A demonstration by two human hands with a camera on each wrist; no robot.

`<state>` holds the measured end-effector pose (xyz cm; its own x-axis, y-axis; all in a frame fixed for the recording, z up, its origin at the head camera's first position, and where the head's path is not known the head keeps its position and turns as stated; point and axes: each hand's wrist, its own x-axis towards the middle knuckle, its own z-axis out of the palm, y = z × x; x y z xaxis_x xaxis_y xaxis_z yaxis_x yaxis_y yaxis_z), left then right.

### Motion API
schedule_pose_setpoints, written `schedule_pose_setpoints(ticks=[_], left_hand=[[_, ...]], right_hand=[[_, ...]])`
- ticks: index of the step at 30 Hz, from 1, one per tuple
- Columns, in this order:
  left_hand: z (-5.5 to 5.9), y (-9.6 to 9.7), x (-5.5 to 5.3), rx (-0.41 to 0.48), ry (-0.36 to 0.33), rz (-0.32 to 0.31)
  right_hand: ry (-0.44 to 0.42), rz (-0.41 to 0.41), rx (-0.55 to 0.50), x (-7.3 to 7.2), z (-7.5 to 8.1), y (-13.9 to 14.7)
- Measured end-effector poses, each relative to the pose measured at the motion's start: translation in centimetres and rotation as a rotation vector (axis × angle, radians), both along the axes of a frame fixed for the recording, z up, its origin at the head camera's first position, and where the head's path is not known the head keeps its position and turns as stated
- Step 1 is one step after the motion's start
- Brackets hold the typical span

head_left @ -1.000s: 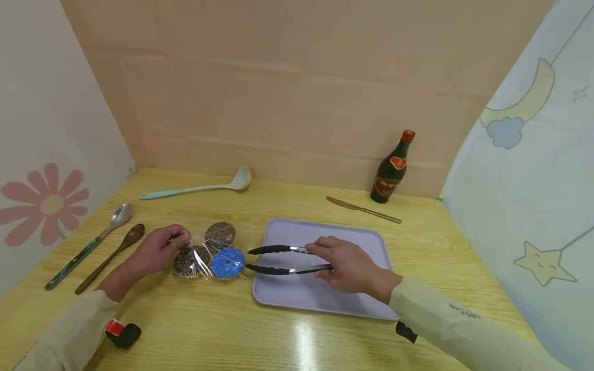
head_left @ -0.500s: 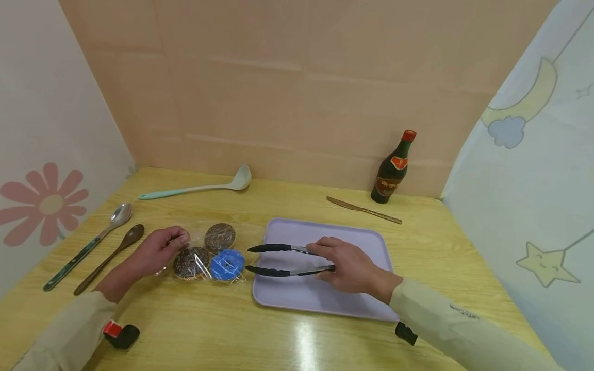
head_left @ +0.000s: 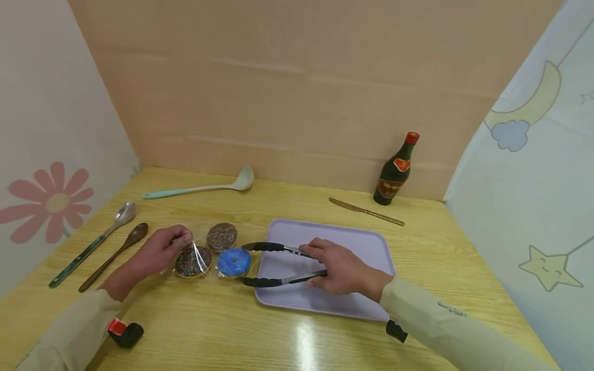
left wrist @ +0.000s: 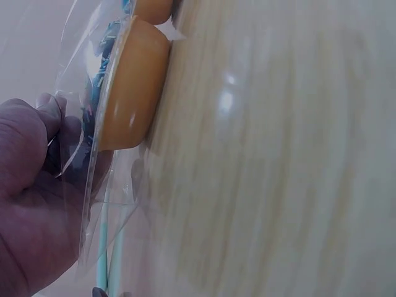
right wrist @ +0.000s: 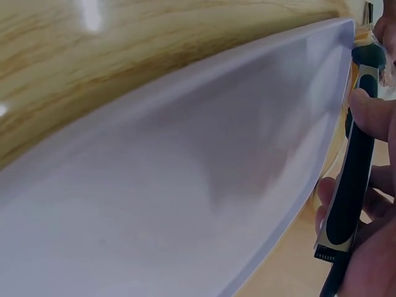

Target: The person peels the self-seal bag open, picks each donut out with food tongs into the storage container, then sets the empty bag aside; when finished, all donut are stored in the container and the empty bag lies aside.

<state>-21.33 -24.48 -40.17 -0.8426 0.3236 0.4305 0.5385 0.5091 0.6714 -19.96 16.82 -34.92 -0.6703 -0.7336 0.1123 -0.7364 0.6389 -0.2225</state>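
My left hand pinches the edge of a clear plastic bag at the left middle of the table. With the bag lie a blue-topped doughnut and two chocolate-topped doughnuts with sprinkles, one near and one far. In the left wrist view, the near doughnut's orange-brown side shows through the film. My right hand grips a pair of tongs above a lilac tray. The tongs stand spread, their black tips on either side of the blue doughnut's right edge; contact is unclear.
Along the back lie a ladle and a gold knife, with a dark bottle at the back right. A metal spoon and a wooden spoon lie left of my left hand.
The tongs' arms have spread wider and moved slightly left, reaching the blue doughnut's edge. The blue doughnut has shifted slightly right. My left hand keeps its pinch on the bag.
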Motion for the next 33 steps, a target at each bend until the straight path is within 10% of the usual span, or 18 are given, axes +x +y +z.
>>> schedule_pose_setpoints(ticks=[33], left_hand=[[0.6, 0.3, 0.4, -0.032, -0.039, 0.055]], right_hand=[[-0.055, 0.002, 0.111, -0.5, 1.2, -1.8]])
